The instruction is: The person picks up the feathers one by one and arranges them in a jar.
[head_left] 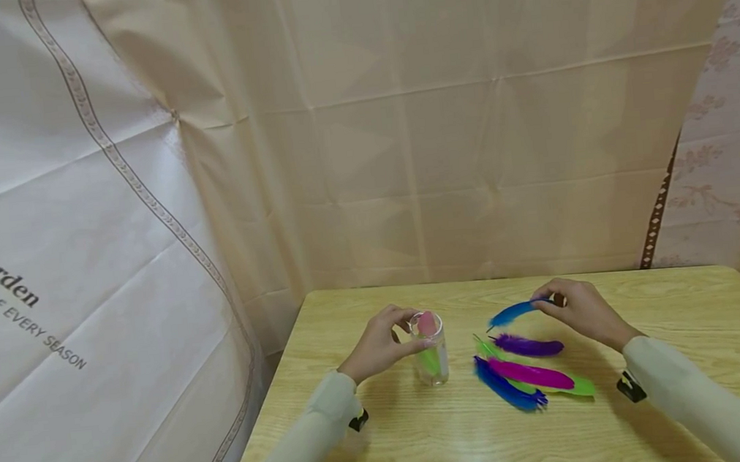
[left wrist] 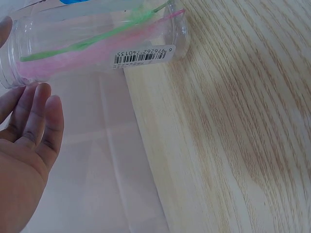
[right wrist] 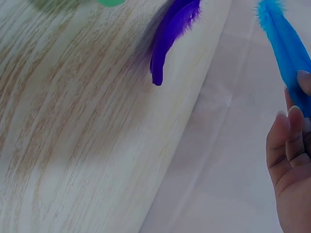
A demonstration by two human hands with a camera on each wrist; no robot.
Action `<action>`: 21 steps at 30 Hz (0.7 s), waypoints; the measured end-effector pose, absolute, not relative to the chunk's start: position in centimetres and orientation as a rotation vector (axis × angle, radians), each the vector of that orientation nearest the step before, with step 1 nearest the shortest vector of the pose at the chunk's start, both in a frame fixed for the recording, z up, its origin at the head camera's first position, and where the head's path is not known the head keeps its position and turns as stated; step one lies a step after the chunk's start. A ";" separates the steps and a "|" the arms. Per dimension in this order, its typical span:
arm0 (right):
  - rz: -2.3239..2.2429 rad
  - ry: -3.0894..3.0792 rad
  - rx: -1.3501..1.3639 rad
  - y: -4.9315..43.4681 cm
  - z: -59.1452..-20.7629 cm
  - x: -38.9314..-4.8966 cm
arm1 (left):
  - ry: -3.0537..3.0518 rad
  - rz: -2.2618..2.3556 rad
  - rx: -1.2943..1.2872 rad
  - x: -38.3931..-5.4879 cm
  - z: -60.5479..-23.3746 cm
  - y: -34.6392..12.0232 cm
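My left hand (head_left: 380,344) holds a clear plastic jar (head_left: 443,365) near its open rim, thumb on the near side and fingers behind. The jar stands upright on the table. Inside it are a pink feather (head_left: 426,324) and a green feather (left wrist: 82,45); a barcode label (left wrist: 145,57) is stuck on its side. To the right, my right hand (head_left: 585,311) pinches a light blue feather (head_left: 512,313) by its broad end, the quill pointing left. Below that feather lie a purple feather (head_left: 530,345), a magenta feather (head_left: 534,374), a dark blue feather (head_left: 504,388) and a green feather (head_left: 583,387).
The wood-grain table (head_left: 375,443) ends at a back edge in front of a beige hanging cloth (head_left: 468,142). A white printed cloth (head_left: 84,285) hangs at the left. The magenta feather overlaps the green one on the table.
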State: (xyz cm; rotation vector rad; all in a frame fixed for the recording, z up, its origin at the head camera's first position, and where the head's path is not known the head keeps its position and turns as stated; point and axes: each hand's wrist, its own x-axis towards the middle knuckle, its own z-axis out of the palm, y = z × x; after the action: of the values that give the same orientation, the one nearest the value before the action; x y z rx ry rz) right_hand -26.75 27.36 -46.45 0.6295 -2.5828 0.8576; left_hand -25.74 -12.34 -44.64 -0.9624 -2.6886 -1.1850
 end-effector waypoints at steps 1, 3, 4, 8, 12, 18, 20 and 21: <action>0.856 -2.582 0.629 27.4 -46.4 -26.7 | -2.688 -1.183 -0.960 -25.7 -44.6 -12.3; 0.853 -2.581 0.629 27.4 -46.3 -26.7 | -2.686 -1.179 -0.956 -25.7 -44.7 -12.3; 0.855 -2.580 0.628 27.3 -46.2 -26.7 | -2.687 -1.178 -0.953 -25.7 -44.7 -12.3; 0.857 -2.574 0.637 27.3 -46.0 -26.6 | -2.681 -1.185 -0.958 -25.6 -44.6 -12.3; 0.849 -2.559 0.657 27.1 -45.9 -26.6 | -2.673 -1.194 -0.965 -25.6 -44.5 -12.3; 0.847 -2.544 0.677 26.9 -45.7 -26.5 | -2.674 -1.206 -0.962 -25.6 -44.4 -12.3; 0.842 -2.542 0.675 26.8 -45.6 -26.5 | -2.676 -1.215 -0.961 -25.5 -44.4 -12.4; 0.837 -2.540 0.674 26.8 -45.6 -26.5 | -2.677 -1.219 -0.961 -25.5 -44.4 -12.4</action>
State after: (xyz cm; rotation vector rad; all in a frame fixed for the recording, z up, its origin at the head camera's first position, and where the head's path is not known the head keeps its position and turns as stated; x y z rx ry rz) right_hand -26.50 26.75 -45.57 0.6741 -2.5399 0.8367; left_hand -25.49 -12.36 -44.38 -0.9612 -2.6768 -1.2188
